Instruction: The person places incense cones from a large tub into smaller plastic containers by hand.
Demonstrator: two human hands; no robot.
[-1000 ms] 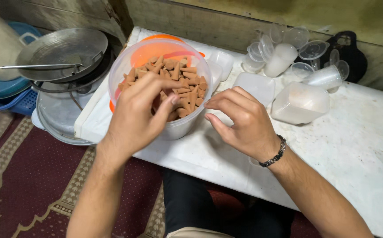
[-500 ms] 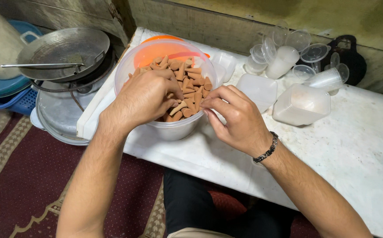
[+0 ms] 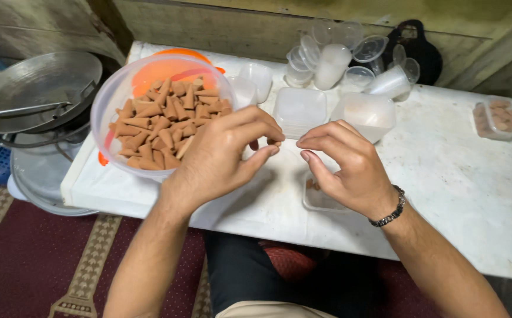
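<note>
wall: worn wood | floor: maroon patterned rug | table: white, low

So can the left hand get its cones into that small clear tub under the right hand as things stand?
Probably not straight down. The right hand hangs over the small clear tub and covers most of its opening. The left hand, pinching brown cones, is close beside it; only the tub's near edge shows.
</note>
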